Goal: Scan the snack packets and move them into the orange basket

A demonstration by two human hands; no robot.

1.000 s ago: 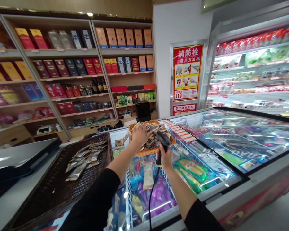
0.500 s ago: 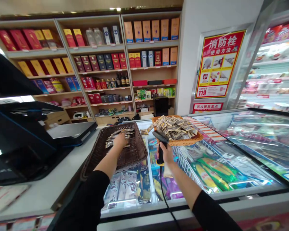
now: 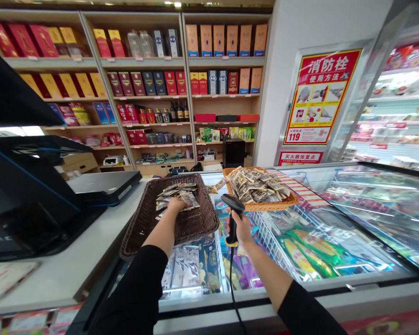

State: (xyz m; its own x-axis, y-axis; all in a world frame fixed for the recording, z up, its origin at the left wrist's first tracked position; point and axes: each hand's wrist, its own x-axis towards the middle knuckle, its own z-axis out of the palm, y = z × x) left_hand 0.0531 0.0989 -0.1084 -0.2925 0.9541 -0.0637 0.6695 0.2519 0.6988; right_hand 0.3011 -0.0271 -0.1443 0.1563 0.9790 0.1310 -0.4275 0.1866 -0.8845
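Note:
My left hand (image 3: 176, 204) rests on a pile of small foil snack packets (image 3: 178, 195) inside a dark brown wicker basket (image 3: 150, 218). I cannot tell whether it grips one. My right hand (image 3: 240, 228) is closed around a black corded barcode scanner (image 3: 233, 209) with a yellow band, its nose tilted up and to the left. Its black cord hangs down in front of the freezer. Just beyond that hand, an orange woven basket (image 3: 279, 203) holds a heap of similar packets (image 3: 256, 186), and a few lie loose by its left rim.
The baskets stand on a glass-topped chest freezer (image 3: 356, 204) and a white counter (image 3: 66, 251), with a laptop (image 3: 103, 186) at the left. Wooden shelves of boxed liquor (image 3: 150, 83) stand behind, and a refrigerated case (image 3: 398, 111) stands at the right.
My left hand has moved from the orange basket to the packets in the dark basket. The view has turned left, and the dark basket now holds more packets. The scanner stays in my right hand.

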